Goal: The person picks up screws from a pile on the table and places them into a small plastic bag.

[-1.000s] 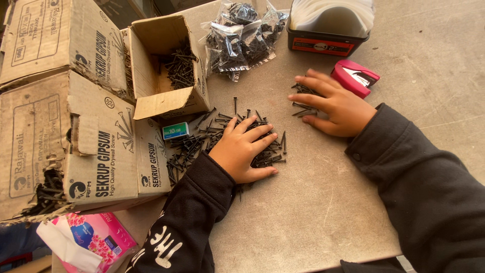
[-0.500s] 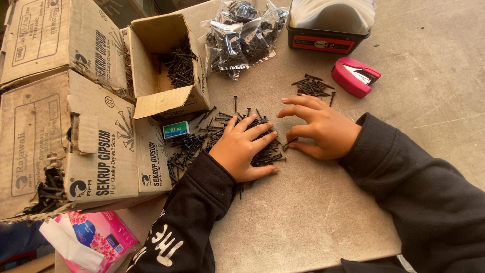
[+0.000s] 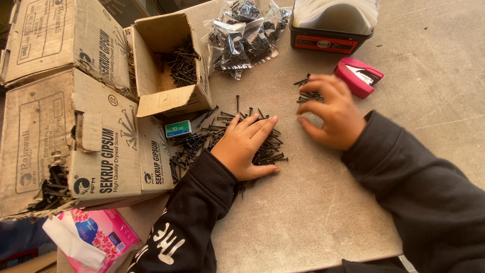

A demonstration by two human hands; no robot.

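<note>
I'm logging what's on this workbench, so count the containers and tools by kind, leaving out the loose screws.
Cardboard boxes: 3
Clear bags of screws: 3
Black tub: 1
Red stapler: 1
Small staple box: 1
Pink tissue pack: 1
Total: 10

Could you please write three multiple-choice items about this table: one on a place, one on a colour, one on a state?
1. Where does the left hand rest?
A. On the pile of black screws
B. On the tissue pack
C. Inside a box

2. What colour is the small stapler?
A. Blue
B. Red
C. Green

3. In what state is the small cardboard box?
A. Taped shut
B. Crushed flat
C. Open, with screws inside

Answers: 1 A, the palm lies flat on the screws. 2 B, its body is red. 3 C, its flaps stand open and black screws show inside.
</note>
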